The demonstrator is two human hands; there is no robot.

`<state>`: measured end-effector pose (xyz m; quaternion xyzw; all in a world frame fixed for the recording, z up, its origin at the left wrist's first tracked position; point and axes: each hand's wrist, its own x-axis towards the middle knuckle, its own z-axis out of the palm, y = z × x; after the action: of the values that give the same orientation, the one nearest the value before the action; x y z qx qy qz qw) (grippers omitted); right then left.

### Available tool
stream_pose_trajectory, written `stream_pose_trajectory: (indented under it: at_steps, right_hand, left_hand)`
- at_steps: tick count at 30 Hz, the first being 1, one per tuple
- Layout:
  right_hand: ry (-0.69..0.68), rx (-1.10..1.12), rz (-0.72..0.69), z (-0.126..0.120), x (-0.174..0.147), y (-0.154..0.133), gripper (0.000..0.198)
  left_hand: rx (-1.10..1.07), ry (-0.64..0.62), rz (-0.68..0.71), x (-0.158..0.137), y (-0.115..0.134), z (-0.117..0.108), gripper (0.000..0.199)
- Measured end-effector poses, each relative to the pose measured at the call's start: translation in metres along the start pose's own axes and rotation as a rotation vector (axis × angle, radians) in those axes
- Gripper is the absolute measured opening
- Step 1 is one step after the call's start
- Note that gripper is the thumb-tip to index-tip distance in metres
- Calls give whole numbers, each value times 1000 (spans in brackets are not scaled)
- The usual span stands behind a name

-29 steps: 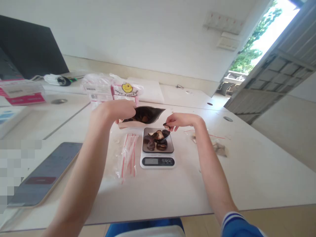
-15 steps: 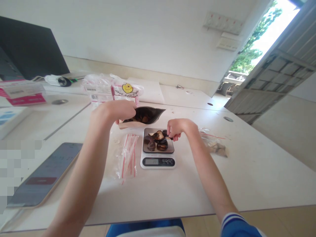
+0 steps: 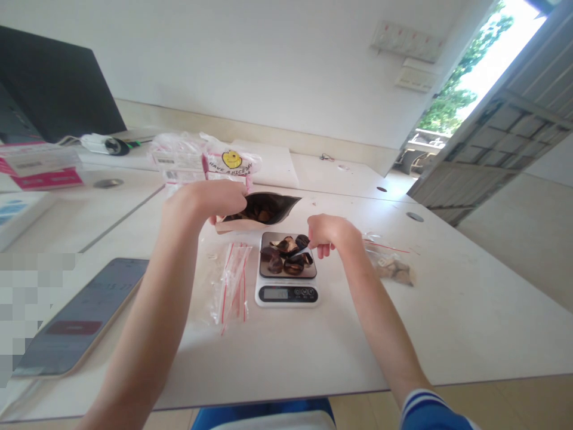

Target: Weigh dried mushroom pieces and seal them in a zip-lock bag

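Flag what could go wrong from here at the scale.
1. The dark dried pieces crowd the scale plate, some near its edge, so one might slip off.
2. The right hand is right at the plate's side; a brush against it could disturb the reading.
3. The left hand holds the pouch with its mouth open; tipping it might spill its contents.
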<state>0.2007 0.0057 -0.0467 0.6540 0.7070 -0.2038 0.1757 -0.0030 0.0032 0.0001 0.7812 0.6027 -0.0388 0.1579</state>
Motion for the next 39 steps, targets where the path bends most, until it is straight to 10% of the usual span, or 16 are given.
stream_pose_trajectory:
  at_steps: [13,25,32,39]
  right_hand:
    - [321,168,-61,-20,-44,30,19]
    - [439,216,-202,-22,-57,28,26]
    - [408,227,-174,-21,-63,28,31]
    - [369,184,-123,-20,-68,26,29]
  left_hand:
    - [-124,4,-66,-4,1,-3,55]
    - [-210,741,-79,-9,-4,-9,46]
    - [-117,399,-124,4,-4,1,82]
    - [-74,401,-75,-12,16,2,83]
